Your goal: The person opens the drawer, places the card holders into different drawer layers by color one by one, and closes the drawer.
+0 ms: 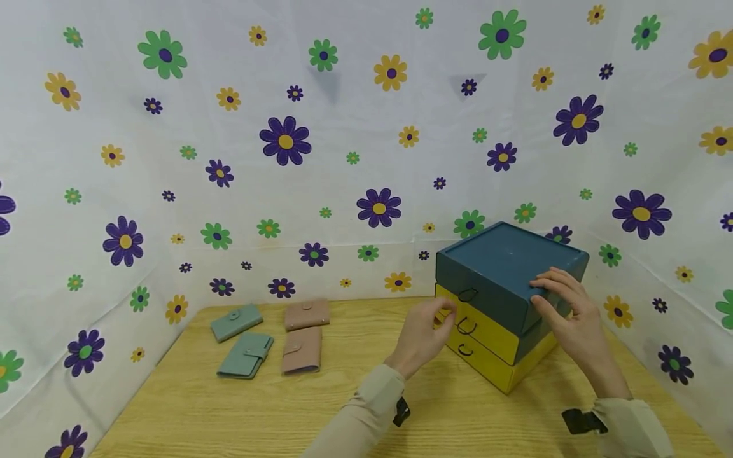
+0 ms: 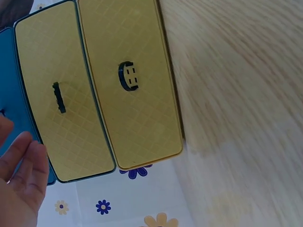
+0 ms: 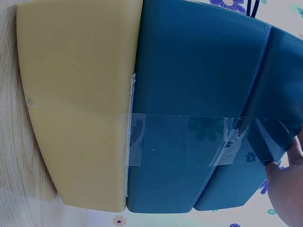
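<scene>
A stack of three drawers stands at the right of the table: a blue top drawer [image 1: 475, 280], a yellow-fronted middle drawer [image 2: 59, 99] with a blue side, and a yellow bottom drawer [image 2: 128, 94]. Each front carries a small dark loop handle [image 1: 466, 350]. My left hand [image 1: 424, 334] is held before the upper fronts, fingers loosely bent and near the top handle [image 1: 468, 294], with nothing seen between them. On the stack's right side, my right hand [image 1: 575, 318] rests with fingers over the top edge and thumb against the side, close to clear tape [image 3: 180, 139].
To the left lie two green wallets [image 1: 236, 322] [image 1: 246, 356] and two pink wallets [image 1: 307, 315] [image 1: 301, 350] with snap straps. The wooden table [image 1: 229, 420] meets a white flower-printed cloth [image 1: 343, 184] behind and at both sides.
</scene>
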